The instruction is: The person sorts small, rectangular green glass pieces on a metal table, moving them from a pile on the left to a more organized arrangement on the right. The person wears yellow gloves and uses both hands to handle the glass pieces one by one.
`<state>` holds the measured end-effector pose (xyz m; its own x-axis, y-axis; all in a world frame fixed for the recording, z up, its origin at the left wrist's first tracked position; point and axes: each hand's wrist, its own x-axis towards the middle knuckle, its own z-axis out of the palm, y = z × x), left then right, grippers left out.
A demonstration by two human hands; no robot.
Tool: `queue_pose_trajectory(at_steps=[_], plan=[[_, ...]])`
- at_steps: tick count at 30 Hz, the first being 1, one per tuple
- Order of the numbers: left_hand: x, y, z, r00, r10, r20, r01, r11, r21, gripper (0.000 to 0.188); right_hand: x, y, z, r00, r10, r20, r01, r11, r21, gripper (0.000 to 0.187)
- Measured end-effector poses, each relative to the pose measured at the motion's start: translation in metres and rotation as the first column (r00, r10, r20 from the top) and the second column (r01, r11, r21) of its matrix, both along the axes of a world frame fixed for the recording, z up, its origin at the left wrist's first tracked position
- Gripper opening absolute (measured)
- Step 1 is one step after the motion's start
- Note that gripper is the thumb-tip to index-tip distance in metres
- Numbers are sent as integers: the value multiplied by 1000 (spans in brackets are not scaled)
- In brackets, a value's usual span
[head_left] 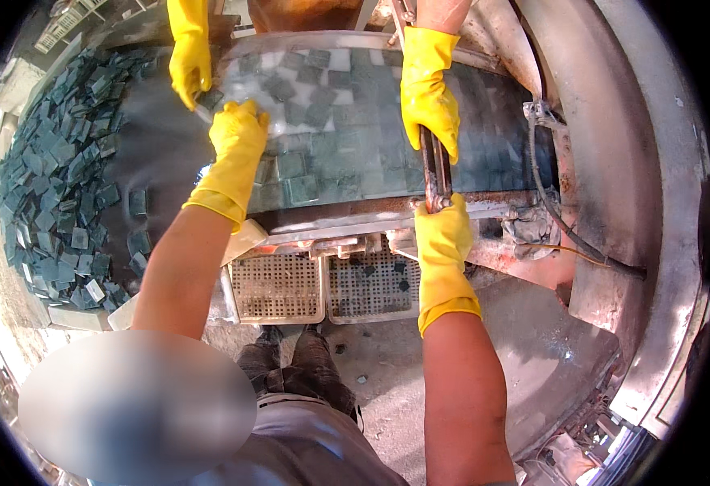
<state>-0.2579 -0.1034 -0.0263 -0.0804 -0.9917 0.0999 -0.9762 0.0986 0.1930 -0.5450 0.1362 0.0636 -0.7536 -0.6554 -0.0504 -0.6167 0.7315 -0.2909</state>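
My left hand (pixel 238 139), in a yellow rubber glove, is over the wet belt (pixel 164 121), its fingers curled and partly hidden; what they hold, if anything, I cannot make out. Beside it lie square dark green tiles (pixel 298 174) on the belt's near side. Farther along, pale and green tiles (pixel 314 81) are mixed under a film of water. My right hand (pixel 444 239), gloved too, grips the near end of a rusty metal bar (pixel 434 166) that spans the belt. A co-worker's gloved hand (pixel 429 93) is on the bar's far end; their other hand (pixel 190 71) reaches near my left.
Loose green tiles (pixel 63 178) are heaped at the left. Two perforated plastic crates (pixel 276 287) stand below the belt's near edge. At the right are a hose (pixel 545 190) and a big curved metal housing (pixel 614 162). A few tile chips lie on the floor.
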Motion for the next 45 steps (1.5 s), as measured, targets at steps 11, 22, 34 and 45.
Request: queue_pose_trajectory(at_steps=[11, 22, 34, 45], plan=[[-41, 90, 15, 993, -72, 95, 48, 971, 235, 95, 1, 0, 7, 999, 2, 32, -3, 999, 35, 44], [-59, 146, 46, 980, -198, 18, 174, 898, 405, 109, -13, 0, -15, 999, 34, 36, -36, 998, 52, 54], [-71, 149, 16, 851, -478, -216, 499, 865, 51, 48, 0, -1, -2, 1000, 23, 8, -24, 999, 44, 44], [109, 65, 38, 873, -381, -306, 404, 915, 13, 78, 4, 0, 5, 1000, -5, -2, 5, 998, 56, 49]])
